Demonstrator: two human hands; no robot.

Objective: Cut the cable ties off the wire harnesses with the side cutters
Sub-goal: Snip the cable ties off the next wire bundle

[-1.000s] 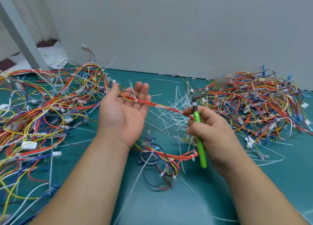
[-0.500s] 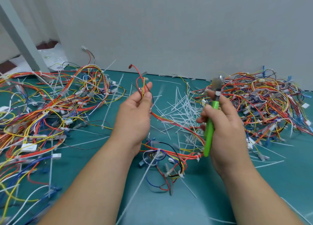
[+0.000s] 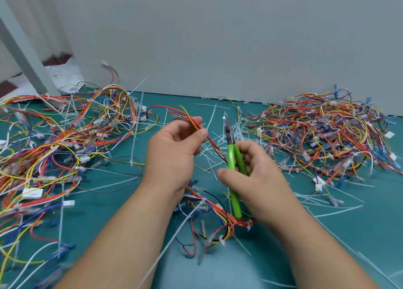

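The step in hand seems to be the search for the next tie. The left hand pinches a thin harness of red and yellow wires between thumb and fingertips, above the teal table. The right hand is curled round the green-handled side cutters, just right of the left grip. Their long axis is nearly upright in the picture, with the nose pointing away from the person, slightly left. Next the nose must reach a white cable tie, below both grips, without catching wires.

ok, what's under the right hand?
The right hand holds the green side cutters; below it the wire harness loops on the teal mat, with white cable ties. The palm hides the rest of the handles.
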